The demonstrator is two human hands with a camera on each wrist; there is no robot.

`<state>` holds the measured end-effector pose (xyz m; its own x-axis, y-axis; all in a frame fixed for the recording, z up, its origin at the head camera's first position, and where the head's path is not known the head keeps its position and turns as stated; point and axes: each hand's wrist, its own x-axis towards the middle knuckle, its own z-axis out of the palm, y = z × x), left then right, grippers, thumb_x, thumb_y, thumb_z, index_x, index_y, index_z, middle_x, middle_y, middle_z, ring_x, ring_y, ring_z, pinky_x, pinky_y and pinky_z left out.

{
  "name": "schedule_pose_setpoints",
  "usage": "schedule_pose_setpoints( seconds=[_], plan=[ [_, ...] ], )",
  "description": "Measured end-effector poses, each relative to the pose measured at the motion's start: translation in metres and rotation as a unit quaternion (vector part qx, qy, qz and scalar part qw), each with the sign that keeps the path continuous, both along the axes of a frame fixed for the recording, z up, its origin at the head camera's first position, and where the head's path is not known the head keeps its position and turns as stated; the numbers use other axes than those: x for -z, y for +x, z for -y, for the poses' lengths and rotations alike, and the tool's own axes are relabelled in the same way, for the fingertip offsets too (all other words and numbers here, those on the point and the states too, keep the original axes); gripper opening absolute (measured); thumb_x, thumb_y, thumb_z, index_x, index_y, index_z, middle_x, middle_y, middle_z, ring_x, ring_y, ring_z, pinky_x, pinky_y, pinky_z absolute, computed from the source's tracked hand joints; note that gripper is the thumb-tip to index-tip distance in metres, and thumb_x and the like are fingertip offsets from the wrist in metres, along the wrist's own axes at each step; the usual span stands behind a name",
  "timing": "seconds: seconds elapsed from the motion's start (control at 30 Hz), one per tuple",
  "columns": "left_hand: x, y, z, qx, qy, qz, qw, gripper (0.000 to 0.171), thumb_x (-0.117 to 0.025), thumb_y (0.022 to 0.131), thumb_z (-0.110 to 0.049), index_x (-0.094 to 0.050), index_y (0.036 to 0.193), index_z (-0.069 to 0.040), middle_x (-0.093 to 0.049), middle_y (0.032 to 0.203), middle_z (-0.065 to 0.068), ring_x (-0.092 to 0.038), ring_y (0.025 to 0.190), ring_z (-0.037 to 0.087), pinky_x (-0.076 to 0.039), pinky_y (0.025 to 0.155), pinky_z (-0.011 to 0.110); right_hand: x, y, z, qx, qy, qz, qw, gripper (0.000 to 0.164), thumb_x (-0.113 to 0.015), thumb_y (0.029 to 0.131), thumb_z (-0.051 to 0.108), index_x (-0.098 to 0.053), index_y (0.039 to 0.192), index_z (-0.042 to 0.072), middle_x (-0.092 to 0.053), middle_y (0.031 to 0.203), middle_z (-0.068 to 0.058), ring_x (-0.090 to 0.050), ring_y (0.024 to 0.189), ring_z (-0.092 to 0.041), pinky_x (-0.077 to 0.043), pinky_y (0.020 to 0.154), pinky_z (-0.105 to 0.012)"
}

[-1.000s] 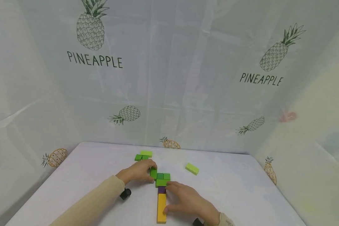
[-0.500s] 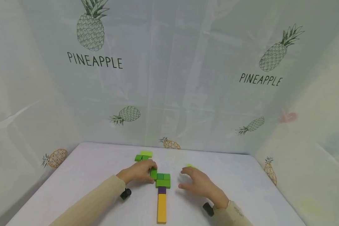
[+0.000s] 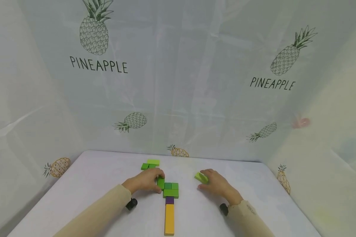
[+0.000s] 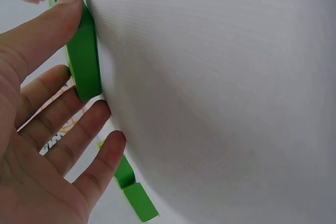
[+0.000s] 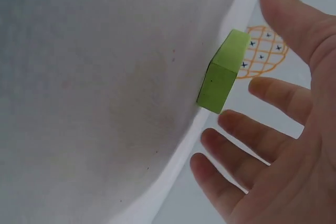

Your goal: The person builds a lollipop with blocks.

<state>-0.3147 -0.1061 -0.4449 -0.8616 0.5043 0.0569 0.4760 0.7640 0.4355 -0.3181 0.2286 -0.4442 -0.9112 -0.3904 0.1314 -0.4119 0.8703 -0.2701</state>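
In the head view my left hand [image 3: 144, 181] holds a green block [image 3: 161, 184] between thumb and index finger, flat on the table. In the left wrist view the thumb lies on that green block [image 4: 85, 61], the other fingers spread. Touching its right side are a small teal-green block [image 3: 167, 186] and a small green block [image 3: 174, 186], above a longer green block [image 3: 170, 193]. A purple block [image 3: 169, 200] and a long yellow block [image 3: 169, 220] continue toward me. My right hand [image 3: 218, 185] surrounds a light green block [image 3: 200, 178], fingers apart from it in the right wrist view.
Beyond my left hand lie a light green block [image 3: 153, 162] and two green blocks, one [image 3: 145, 166] at the left. A white cloth covers the table [image 3: 118, 161]. Behind it hangs a pale curtain [image 3: 184, 82] printed with pineapples.
My right hand has left the yellow and green blocks and moved right and away from me, to the lone light green block. My left hand has stayed at its green block.
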Motion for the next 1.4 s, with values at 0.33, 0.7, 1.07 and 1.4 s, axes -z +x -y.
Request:
schedule_pose_setpoints(
  seconds=[0.33, 0.7, 1.07, 1.4],
  plan=[
    [0.000, 0.002, 0.002, 0.007, 0.007, -0.008, 0.9999, 0.048, -0.086, 0.069, -0.031, -0.064, 0.109, -0.018, -0.061, 0.108, -0.006, -0.057, 0.096, 0.018, -0.048, 0.089, 0.038, 0.000, -0.001, -0.001, 0.007, 0.008, 0.023, 1.000, 0.065, -0.077, 0.078, 0.041, -0.056, 0.131, 0.010, -0.058, 0.105, -0.005, -0.052, 0.090, -0.017, -0.048, 0.081, -0.043],
    [0.001, 0.001, 0.001, 0.007, 0.002, -0.007, 1.0000, 0.048, -0.086, 0.069, -0.032, -0.064, 0.110, -0.019, -0.060, 0.108, -0.007, -0.056, 0.096, 0.016, -0.048, 0.089, 0.037, -0.004, 0.003, 0.008, 0.000, 0.020, 0.030, 0.999, 0.058, -0.077, 0.078, 0.034, -0.059, 0.127, 0.008, -0.060, 0.110, -0.007, -0.053, 0.095, -0.020, -0.047, 0.085, -0.044],
    [0.001, 0.003, 0.001, 0.004, 0.005, 0.004, 1.0000, 0.048, -0.086, 0.069, -0.033, -0.064, 0.110, -0.019, -0.060, 0.109, -0.007, -0.056, 0.096, 0.016, -0.048, 0.089, 0.038, -0.004, 0.003, 0.024, -0.003, 0.010, 0.040, 0.999, 0.045, -0.080, 0.077, 0.024, -0.065, 0.116, 0.006, -0.060, 0.087, 0.004, -0.053, 0.080, -0.012, -0.050, 0.077, -0.036],
    [0.002, 0.000, 0.001, 0.007, 0.002, -0.004, 1.0000, 0.048, -0.086, 0.068, -0.034, -0.064, 0.109, -0.020, -0.060, 0.108, -0.008, -0.056, 0.095, 0.016, -0.048, 0.088, 0.037, -0.007, 0.007, 0.034, -0.024, 0.041, 0.027, 0.998, 0.055, -0.082, 0.073, 0.030, -0.062, 0.121, 0.010, -0.059, 0.096, 0.003, -0.054, 0.083, -0.012, -0.051, 0.076, -0.035]
  ],
)
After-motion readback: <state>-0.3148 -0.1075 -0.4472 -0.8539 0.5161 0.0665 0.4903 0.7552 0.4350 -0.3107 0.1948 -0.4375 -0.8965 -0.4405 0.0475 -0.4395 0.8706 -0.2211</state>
